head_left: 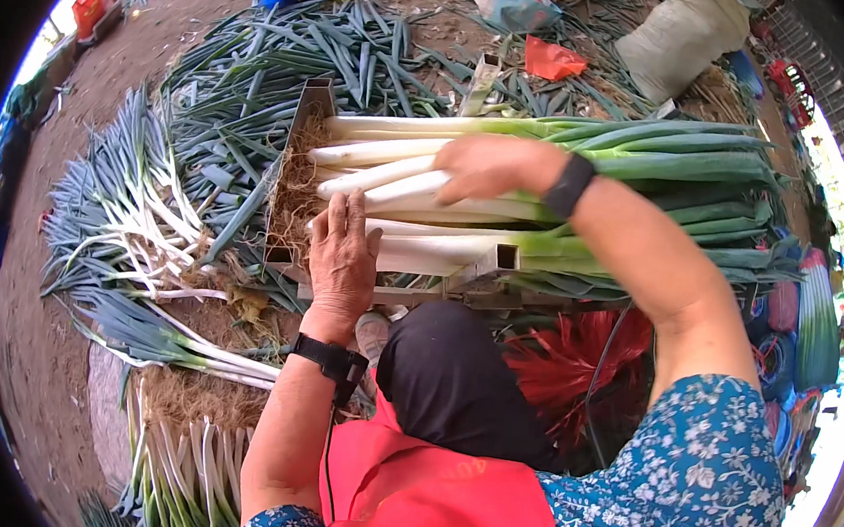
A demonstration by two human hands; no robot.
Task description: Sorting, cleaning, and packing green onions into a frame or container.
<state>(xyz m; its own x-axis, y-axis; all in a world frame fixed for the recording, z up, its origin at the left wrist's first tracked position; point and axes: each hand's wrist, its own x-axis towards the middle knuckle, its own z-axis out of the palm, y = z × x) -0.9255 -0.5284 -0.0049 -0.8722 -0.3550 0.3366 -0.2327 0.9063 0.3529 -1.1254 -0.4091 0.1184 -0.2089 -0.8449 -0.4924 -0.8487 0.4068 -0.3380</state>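
Head view: left unit of a side-by-side fisheye pair on the wearer's head. Faces down and a bit forward, over the red cloth and dark trousers. Upright, unmirrored. Near: left hand, right hand and leeks fill mid-frame; dirt floor runs farther off toward top and left. Very wide field, straight edges bow near rim, black corners outside the lens circle.

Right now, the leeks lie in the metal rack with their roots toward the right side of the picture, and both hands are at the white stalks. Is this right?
The side is wrong: in the head view, the roots of the leeks in the metal rack are toward the left. The left hand and right hand are indeed at the white stalks.
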